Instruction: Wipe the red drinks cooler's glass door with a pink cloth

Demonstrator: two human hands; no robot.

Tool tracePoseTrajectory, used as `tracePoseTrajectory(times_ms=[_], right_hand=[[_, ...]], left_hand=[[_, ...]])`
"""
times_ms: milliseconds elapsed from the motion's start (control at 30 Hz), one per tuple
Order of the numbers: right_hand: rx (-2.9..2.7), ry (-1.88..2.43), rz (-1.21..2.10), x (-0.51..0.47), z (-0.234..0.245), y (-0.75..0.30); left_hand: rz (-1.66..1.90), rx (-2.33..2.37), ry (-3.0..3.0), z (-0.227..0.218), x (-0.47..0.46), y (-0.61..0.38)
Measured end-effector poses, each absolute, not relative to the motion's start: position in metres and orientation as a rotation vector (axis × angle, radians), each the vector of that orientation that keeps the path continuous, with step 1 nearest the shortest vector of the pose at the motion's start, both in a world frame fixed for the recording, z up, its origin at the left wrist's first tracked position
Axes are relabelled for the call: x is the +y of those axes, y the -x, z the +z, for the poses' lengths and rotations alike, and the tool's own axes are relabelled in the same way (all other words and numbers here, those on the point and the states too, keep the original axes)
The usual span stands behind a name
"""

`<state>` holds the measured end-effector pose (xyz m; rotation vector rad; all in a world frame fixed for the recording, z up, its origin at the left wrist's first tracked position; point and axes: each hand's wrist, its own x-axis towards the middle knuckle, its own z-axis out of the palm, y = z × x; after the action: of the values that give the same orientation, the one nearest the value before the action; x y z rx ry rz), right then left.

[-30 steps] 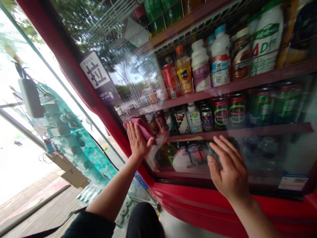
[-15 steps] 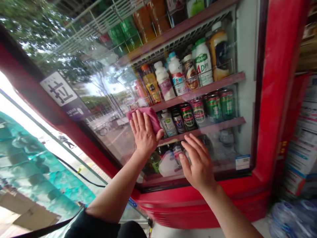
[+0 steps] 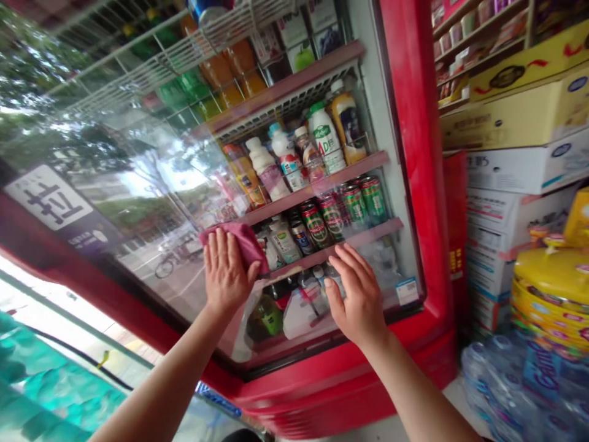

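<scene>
My left hand (image 3: pixel 226 270) lies flat with its fingers stretched out, pressing a pink cloth (image 3: pixel 251 240) against the glass door (image 3: pixel 151 258) of a red drinks fridge (image 3: pixel 416 153). Part of the cloth is hidden under the palm and fingers. To its right, my right hand (image 3: pixel 356 294) is raised in front of the lower glass, its fingers apart and slightly bent, with nothing in it. Whether it touches the glass, I cannot tell. Behind the pane stand bottles (image 3: pixel 326 138) and cans (image 3: pixel 315 224) on shelves. A pull sign (image 3: pixel 57 199) sticks to the door's left side.
Stacked cartons (image 3: pixel 501 166) stand right of the fridge. In front of them are a yellow tub (image 3: pixel 550 276) and wrapped water bottles (image 3: pixel 492 374) on the floor. Turquoise sheeting (image 3: pixel 50 380) hangs at the lower left. Trees and a bicycle are reflected in the glass.
The view has turned right, so the fridge and left hand sit further left and more cartons show. The left hand stays on the cloth against the glass; the right hand remains raised.
</scene>
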<state>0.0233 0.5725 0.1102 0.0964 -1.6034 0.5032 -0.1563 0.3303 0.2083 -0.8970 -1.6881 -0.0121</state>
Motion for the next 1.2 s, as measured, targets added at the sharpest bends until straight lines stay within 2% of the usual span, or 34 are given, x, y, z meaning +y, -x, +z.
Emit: tracePoseTrajectory(times_ms=[133, 267, 667, 800, 1033, 1200], right_hand=[[-1.59, -0.083, 0.529, 0.576, 0.113, -0.026], [-1.595, -0.07, 0.57, 0.578, 0.112, -0.022], [-1.572, -0.025, 0.556, 0.586, 0.112, -0.015], [-1.578, 0.008, 0.528, 0.594, 0.109, -0.016], [-1.565, 0.059, 0.534, 0.608, 0.11, -0.025], [-1.571, 0.07, 0.54, 0.61, 0.109, -0.026]], left_hand=[[-0.099, -1.731, 0.836, 0.213, 0.334, 0.158], [-0.15, -1.687, 0.842, 0.22, 0.381, 0.154], [0.105, -1.523, 1.276, 0.211, 0.536, 0.116], [0.101, -1.488, 1.315, 0.218, 0.52, 0.118], [0.005, -1.563, 1.123, 0.228, 0.434, 0.137], [-0.046, -1.592, 1.062, 0.231, 0.446, 0.138]])
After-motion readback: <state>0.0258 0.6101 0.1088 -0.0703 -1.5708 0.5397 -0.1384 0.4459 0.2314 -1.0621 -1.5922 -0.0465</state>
